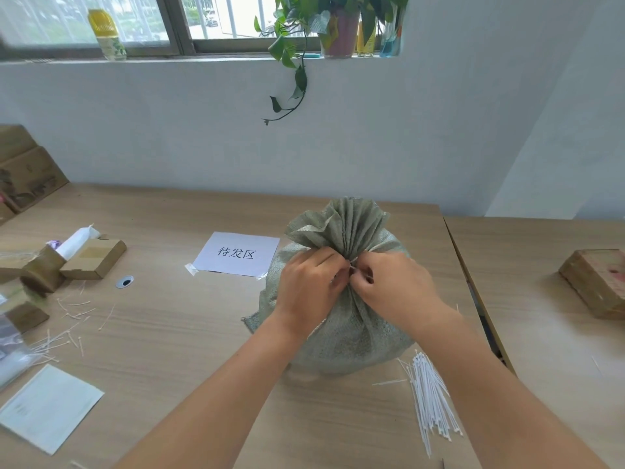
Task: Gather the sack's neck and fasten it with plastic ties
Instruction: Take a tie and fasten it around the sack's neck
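The left hand and the right hand meet at the neck of a green sack. Both hands are curled in tight, with the fingers pinched together. Between the fingertips there is a bit of a thin white tie that goes around the bunched neck. The tie is small and partly hidden, so I cannot tell if it is pulled tight.

Above the hands, the top of the sack fans out in many folds. Below them, the sack is round and full. It stands upright on a wooden table, near the middle.

Just to the right of the sack, a bunch of white ties lies on the table. Behind the sack on the left, a white paper sign is taped down. It touches the sack's edge.

Far to the left are small cardboard boxes, a white roll and some loose cut bits of tie. A flat white packet lies near the front left corner. A wooden block sits on the next table to the right.

A green plant hangs down from the windowsill.
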